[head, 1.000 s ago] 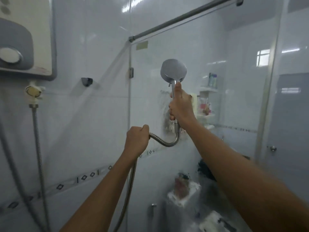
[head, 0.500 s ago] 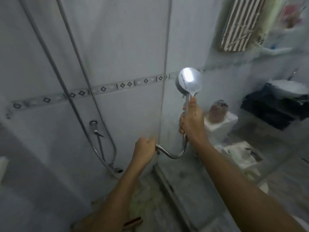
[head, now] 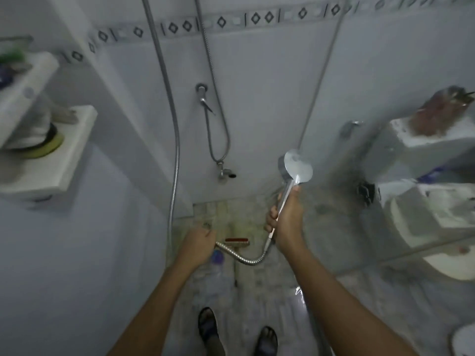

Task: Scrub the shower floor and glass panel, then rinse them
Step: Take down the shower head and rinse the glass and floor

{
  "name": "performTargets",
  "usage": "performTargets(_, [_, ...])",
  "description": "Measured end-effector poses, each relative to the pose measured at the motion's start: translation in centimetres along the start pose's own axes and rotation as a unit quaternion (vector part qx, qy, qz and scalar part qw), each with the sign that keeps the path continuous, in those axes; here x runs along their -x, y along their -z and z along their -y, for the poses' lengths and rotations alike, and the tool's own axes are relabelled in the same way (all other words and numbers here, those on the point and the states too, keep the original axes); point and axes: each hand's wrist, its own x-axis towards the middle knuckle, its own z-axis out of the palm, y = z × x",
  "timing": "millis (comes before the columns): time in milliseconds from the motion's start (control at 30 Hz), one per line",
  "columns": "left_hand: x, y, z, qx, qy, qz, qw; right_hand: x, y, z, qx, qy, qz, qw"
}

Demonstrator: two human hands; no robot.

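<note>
Two hands are in view, and both are occupied. The right hand [head: 285,219] has its fingers wrapped round the slim handle of the round chrome shower head [head: 298,167], with the thumb lying up along the handle. The disc is raised above the fist and tilted. The left hand [head: 198,245] is closed in a fist round the ribbed, flexible metal hose [head: 241,256], which sags in a loop between the two hands and joins the base of the handle. The shower head is held above the mottled, pale tiled shower floor [head: 226,217], just beside the edge of the clear glass panel [head: 334,124], which stands upright on the right. A white toilet [head: 424,201] shows blurred through the glass. A small brush [head: 237,242] with a red top lies on the floor below the hose, between the hands. The person's feet [head: 208,327] in dark sandals stand on the floor near the lower edge of the view. A chrome wall tap [head: 203,98] is fixed to the white tiled wall ahead. A white shelf [head: 51,150] projects from the left wall.
</note>
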Motion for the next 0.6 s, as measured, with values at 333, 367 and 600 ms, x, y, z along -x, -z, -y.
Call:
performTargets(333, [5.9, 0.6, 10.8, -0.042, 0.103, -0.044, 0.993, 3.9, -1.3, -11.1, -0.018, -0.108, 0.077, 0.991])
performTargets(367, [6.3, 0.9, 12.1, -0.044, 0.117, -0.044, 0.991, 4.4, -1.7, -12.2, -0.012, -0.121, 0.084, 0.989])
performTargets(600, [8.9, 2.4, 19.6, -0.036, 0.181, -0.055, 0.981, 7.8, -4.9, -18.0, 0.016, -0.148, 0.091, 0.985])
